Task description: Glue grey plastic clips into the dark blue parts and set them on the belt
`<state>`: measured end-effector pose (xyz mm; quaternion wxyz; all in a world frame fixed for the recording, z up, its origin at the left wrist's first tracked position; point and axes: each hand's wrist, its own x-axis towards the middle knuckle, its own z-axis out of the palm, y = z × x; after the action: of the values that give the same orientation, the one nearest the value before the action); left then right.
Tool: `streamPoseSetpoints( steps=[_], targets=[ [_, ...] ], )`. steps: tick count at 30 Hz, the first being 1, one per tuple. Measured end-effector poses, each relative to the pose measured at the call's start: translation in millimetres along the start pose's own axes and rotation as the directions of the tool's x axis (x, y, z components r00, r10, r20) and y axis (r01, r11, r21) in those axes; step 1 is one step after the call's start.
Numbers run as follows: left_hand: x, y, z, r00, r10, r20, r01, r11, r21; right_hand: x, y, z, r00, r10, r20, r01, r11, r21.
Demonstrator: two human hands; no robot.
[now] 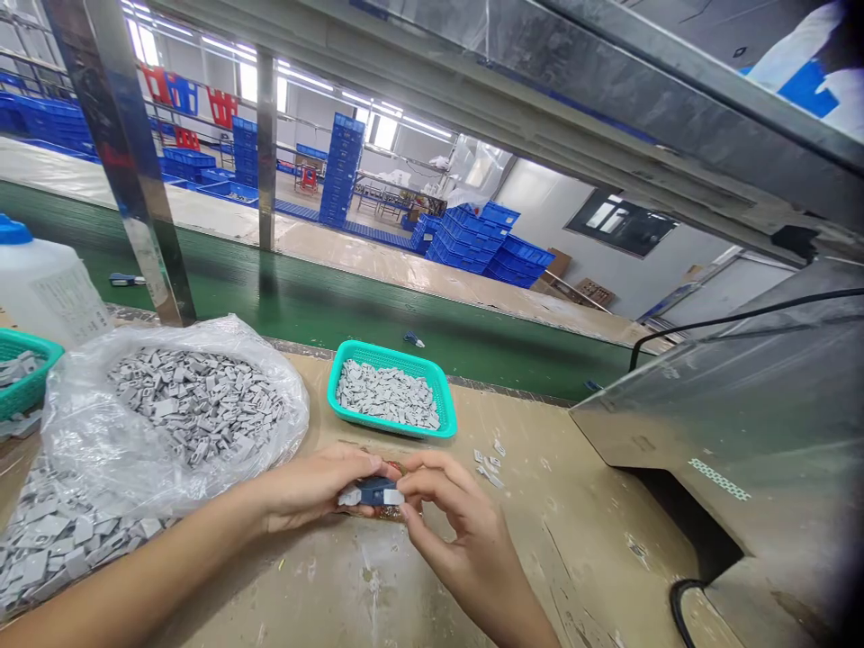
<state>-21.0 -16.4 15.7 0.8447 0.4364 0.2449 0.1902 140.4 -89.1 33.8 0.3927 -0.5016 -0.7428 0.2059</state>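
A small plastic part (375, 492), dark blue in the middle with light grey pieces at both ends, is held level just above the table. My left hand (317, 484) grips its left end, with the thumb along the near edge. The fingers and thumb of my right hand (455, 504) pinch the light grey piece at its right end. Under the part, a brown and reddish patch or pad (391, 515) shows, mostly covered by my hands. Beyond them stands a turquoise basket (392, 425) of small light grey plastic pieces (388, 391).
To the left, a clear plastic bag (87, 441) brims with grey pieces, and more lie loose (60, 544) nearer me. Several grey pieces (491, 463) lie right of the basket. A green conveyor belt (303, 310) runs behind the table. At right stands a metal housing (762, 432).
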Motion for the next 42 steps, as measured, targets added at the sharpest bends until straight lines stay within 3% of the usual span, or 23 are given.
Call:
streamPoseSetpoints(
  steps=[6,11,16,19,23,27,32,35,37,39,42],
  targets=[
    [1.0,-1.0,-3.9,0.999,0.004,0.046,-0.003,1.000,-0.013,6.0,-0.8,7.5,0.998,-0.055,0.021,0.056,0.997,-0.057],
    [-0.5,-0.2,-2.6,1.000,-0.001,0.018,0.001,1.000,-0.016,4.4,2.4,11.8,0.997,-0.077,0.003,0.077,0.994,-0.078],
    [-1.7,-1.6,1.0,0.993,0.034,0.112,-0.044,0.995,0.086,3.5,4.9,17.2,0.990,-0.136,-0.032,0.133,0.986,-0.100],
    [-1.0,-6.1,2.0,0.995,0.077,0.055,-0.086,0.982,0.170,3.4,4.3,18.0,0.988,-0.140,-0.066,0.135,0.988,-0.068],
    [0.6,-12.9,3.3,0.988,0.151,-0.015,-0.142,0.956,0.258,0.3,3.2,16.7,0.994,-0.054,-0.090,0.051,0.998,-0.033],
    [2.5,-11.4,1.8,0.986,0.157,-0.053,-0.140,0.961,0.239,-4.3,8.5,11.8,0.988,0.032,-0.151,-0.022,0.998,0.065],
    [-0.8,9.2,-3.0,0.944,0.152,-0.293,-0.160,0.987,-0.002,-1.8,33.0,-5.8,0.959,0.160,-0.235,-0.134,0.983,0.123],
    [-4.2,18.0,-4.9,0.944,0.113,-0.310,-0.167,0.974,-0.154,6.0,52.4,-16.5,0.930,0.275,-0.246,-0.233,0.954,0.188],
    [-4.9,18.5,-5.5,0.954,0.115,-0.277,-0.166,0.972,-0.169,14.3,63.2,-21.3,0.920,0.304,-0.246,-0.258,0.945,0.202],
    [-4.2,16.4,-5.8,0.960,0.132,-0.248,-0.169,0.977,-0.134,25.0,71.5,-24.5,0.930,0.280,-0.236,-0.253,0.957,0.140],
    [-2.3,14.0,-6.2,0.961,0.161,-0.226,-0.184,0.979,-0.083,44.6,81.6,-27.6,0.959,0.219,-0.180,-0.242,0.963,-0.120]
  ],
)
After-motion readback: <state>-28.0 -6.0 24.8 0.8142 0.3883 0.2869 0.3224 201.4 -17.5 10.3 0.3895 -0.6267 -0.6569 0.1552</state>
